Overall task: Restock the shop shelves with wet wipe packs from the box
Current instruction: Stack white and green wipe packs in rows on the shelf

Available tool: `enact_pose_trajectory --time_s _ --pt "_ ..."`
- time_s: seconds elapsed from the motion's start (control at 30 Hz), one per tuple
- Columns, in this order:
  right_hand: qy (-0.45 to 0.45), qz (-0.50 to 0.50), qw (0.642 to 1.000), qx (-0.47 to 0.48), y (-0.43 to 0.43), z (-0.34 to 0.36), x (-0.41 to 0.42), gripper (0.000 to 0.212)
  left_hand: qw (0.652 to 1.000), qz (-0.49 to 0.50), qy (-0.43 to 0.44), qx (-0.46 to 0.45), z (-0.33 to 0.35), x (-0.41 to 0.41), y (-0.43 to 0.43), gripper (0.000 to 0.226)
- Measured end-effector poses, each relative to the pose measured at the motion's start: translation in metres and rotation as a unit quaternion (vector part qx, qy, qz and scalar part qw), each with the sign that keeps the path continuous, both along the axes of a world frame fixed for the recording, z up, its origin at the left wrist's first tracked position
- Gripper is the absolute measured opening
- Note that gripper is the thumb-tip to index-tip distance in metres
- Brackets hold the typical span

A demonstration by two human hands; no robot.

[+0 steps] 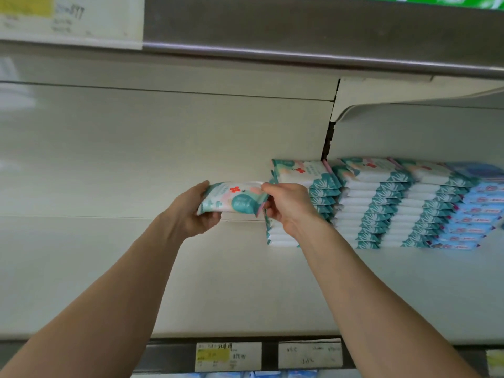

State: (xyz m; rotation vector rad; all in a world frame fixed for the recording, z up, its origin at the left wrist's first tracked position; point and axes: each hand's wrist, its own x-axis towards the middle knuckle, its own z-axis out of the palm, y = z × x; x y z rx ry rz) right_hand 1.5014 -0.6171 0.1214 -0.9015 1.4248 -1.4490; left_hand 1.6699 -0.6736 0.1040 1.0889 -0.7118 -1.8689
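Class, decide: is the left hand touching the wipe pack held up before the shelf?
Touching. The head view shows the left hand gripping the pack at its left end, fingers over its top edge and thumb beneath.

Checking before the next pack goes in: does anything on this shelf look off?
Nothing looks spilled or torn. The teal stacks look stepped, tops sitting right of their bases, though the wide lens may exaggerate that. The left hand and right hand grip one pack beside them.
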Motion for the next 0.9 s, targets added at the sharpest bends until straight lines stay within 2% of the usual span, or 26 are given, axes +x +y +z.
enact_pose_trajectory --time_s 0.1,0.17,0.27,0.33,0.37,0.47,0.57,0.6,0.63,0.7,0.77,0.83,0.9 --pt "-0.032 -0.037 0.998 -0.027 0.0 -0.005 0.011 0.018 0.993 -0.039 0.112 -0.022 -0.011 0.012 -0.001 0.058" --pt "-0.023 -0.022 0.999 -0.019 0.0 -0.014 0.02 0.013 0.989 -0.088 0.11 -0.054 -0.013 0.008 0.005 0.044" --pt "0.044 0.092 0.994 0.047 0.005 -0.025 0.026 0.008 0.995 -0.089 0.002 -0.04 -0.013 0.001 0.004 0.013" --pt "0.084 0.157 0.98 0.086 0.007 -0.03 0.023 0.011 0.991 -0.094 -0.096 -0.026 -0.011 0.008 -0.003 0.007" --pt "0.082 0.151 0.981 0.092 0.006 -0.031 0.022 0.011 0.984 -0.116 -0.135 -0.03 -0.008 0.014 -0.006 0.006" --pt "0.039 0.053 0.994 0.085 -0.009 -0.036 0.021 0.012 0.959 -0.188 -0.205 -0.054 -0.002 0.027 -0.011 0.006" --pt "-0.016 0.046 0.995 0.092 -0.018 -0.041 0.023 0.01 0.902 -0.301 -0.294 -0.094 0.004 0.035 -0.018 0.034" --pt "-0.038 0.042 0.995 0.087 -0.019 -0.044 0.024 0.007 0.902 -0.292 -0.303 -0.093 0.005 0.037 -0.023 0.04" --pt "-0.061 0.03 0.995 0.079 -0.02 -0.047 0.024 0.005 0.918 -0.259 -0.289 -0.081 0.003 0.038 -0.028 0.039" --pt "-0.096 0.002 0.993 0.064 -0.022 -0.053 0.025 0.002 0.957 -0.158 -0.237 -0.054 -0.002 0.04 -0.037 0.023" --pt "-0.1 -0.007 0.993 0.059 -0.025 -0.058 0.029 0.01 0.971 -0.118 -0.202 -0.042 -0.009 0.038 -0.037 0.018" --pt "-0.052 -0.009 0.996 0.073 -0.031 -0.064 0.033 0.021 0.968 -0.104 -0.223 -0.058 -0.021 0.032 -0.038 0.042" --pt "0.057 -0.016 0.994 0.09 -0.035 -0.071 0.035 0.02 0.95 -0.082 -0.291 -0.078 -0.032 0.023 -0.039 0.063"
